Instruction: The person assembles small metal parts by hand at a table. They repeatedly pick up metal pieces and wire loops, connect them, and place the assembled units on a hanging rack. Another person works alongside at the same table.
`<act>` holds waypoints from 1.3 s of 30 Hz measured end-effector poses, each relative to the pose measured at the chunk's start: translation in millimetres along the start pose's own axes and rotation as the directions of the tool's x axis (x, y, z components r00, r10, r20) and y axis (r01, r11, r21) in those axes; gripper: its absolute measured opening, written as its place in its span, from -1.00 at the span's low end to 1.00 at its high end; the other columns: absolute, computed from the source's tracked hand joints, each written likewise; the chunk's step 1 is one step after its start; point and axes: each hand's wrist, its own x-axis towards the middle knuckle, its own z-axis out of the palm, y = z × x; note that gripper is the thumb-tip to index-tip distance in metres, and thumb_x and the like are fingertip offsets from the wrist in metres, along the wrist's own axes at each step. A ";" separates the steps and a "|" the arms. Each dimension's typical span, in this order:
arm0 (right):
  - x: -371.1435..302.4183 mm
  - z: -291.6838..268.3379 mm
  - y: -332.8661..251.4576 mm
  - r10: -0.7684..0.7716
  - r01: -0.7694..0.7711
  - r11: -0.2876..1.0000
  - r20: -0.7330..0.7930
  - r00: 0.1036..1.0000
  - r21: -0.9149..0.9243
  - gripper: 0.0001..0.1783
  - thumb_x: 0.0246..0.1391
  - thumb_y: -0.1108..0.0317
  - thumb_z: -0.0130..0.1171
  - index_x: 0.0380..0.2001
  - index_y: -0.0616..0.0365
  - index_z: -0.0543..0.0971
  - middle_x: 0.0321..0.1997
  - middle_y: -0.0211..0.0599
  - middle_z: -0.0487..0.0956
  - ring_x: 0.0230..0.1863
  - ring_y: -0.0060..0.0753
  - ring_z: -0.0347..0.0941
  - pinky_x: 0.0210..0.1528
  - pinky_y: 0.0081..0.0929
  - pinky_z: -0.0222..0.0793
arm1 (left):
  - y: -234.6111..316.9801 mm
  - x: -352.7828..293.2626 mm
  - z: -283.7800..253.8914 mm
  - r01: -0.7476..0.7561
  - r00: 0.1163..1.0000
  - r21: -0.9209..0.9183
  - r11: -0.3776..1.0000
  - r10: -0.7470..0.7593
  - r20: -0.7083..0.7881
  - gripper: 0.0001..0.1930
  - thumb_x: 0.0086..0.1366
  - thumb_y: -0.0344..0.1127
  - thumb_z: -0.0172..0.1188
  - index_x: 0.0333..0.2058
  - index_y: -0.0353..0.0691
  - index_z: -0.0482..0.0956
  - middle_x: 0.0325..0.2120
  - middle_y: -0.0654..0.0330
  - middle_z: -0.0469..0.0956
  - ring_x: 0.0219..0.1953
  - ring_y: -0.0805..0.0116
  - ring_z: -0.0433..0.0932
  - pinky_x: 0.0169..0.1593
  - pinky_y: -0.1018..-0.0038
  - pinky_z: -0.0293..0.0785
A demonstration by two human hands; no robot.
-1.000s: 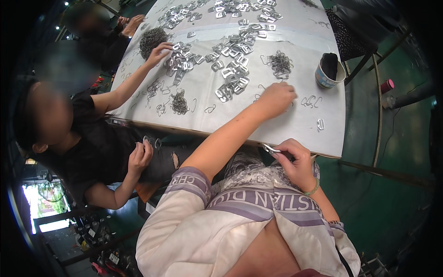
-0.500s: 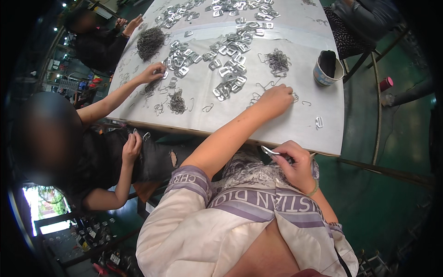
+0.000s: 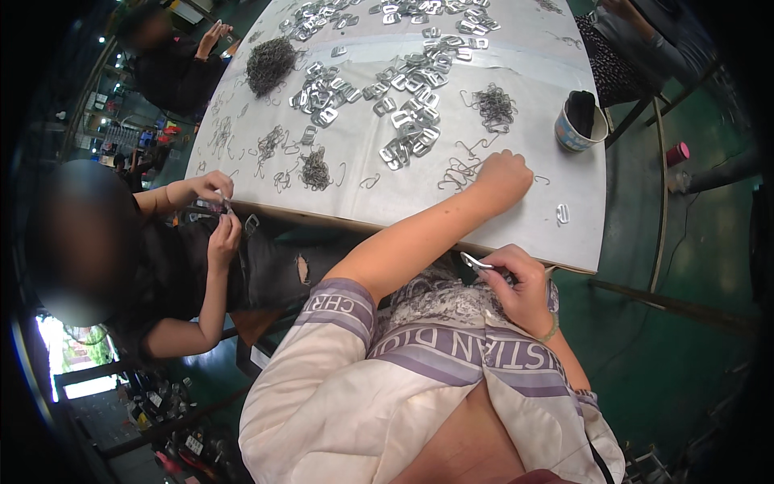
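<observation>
My left hand point(image 3: 504, 185) rests low over the white tabletop point(image 3: 339, 214) with its fingers curled. Whatever its fingertips pinch is hidden behind the knuckles. Bent wire hooks point(image 3: 461, 174) lie beside it, and one thin wire hook point(image 3: 543, 179) shows just past its fingers. Near my lap, off the table's front edge, my right hand point(image 3: 520, 290) is closed on a silver metal buckle point(image 3: 476, 262), which juts out beyond the thumb and fingers. A single loose buckle point(image 3: 563, 214) lies on the table to the right.
Heaped buckles point(image 3: 411, 129) run up the table's middle. Tangled wire hooks form piles, including a small pile point(image 3: 493, 106) and a dark mound point(image 3: 271, 68). A paper tub point(image 3: 579, 123) with something black inside stands by the right edge. Co-workers sit at left; a co-worker's hands point(image 3: 222, 214) handle a small piece.
My left hand has shifted slightly right and down over the hooks. My right hand still holds its buckle. The near co-worker's hand has drawn back from the table toward the other one.
</observation>
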 end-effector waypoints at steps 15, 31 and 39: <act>2.8 5.4 -5.9 0.009 -0.007 0.999 0.054 0.999 -0.039 -0.86 -0.11 0.64 0.23 -0.39 0.31 0.57 -0.44 -0.20 0.54 -0.46 -0.37 0.48 -0.39 -0.53 0.39 | -37.6 -1.2 7.0 -0.072 0.988 -0.077 0.994 0.061 -0.142 -0.91 -0.05 -0.46 0.15 -0.51 -0.25 0.61 -0.38 0.12 0.55 -0.32 0.12 0.55 -0.25 0.32 0.52; 3.8 8.0 -11.1 -0.003 0.005 0.999 0.032 0.999 -0.054 -0.85 -0.10 0.65 0.23 -0.38 0.33 0.57 -0.43 -0.20 0.53 -0.46 -0.38 0.50 -0.39 -0.54 0.41 | -24.0 5.8 12.5 -0.019 0.999 -0.044 0.999 0.017 -0.042 -0.90 0.01 -0.43 0.15 -0.50 -0.25 0.63 -0.44 0.01 0.57 -0.33 0.11 0.60 -0.29 0.28 0.55; 6.2 14.3 -12.5 -0.013 0.014 1.000 0.044 0.999 -0.020 -0.85 -0.10 0.64 0.23 -0.38 0.31 0.58 -0.43 -0.20 0.54 -0.46 -0.39 0.50 -0.39 -0.54 0.40 | -21.1 4.0 4.0 -0.056 0.998 -0.007 0.998 0.056 0.031 -0.90 -0.01 -0.43 0.16 -0.49 -0.26 0.62 -0.44 0.01 0.57 -0.32 0.08 0.61 -0.26 0.28 0.56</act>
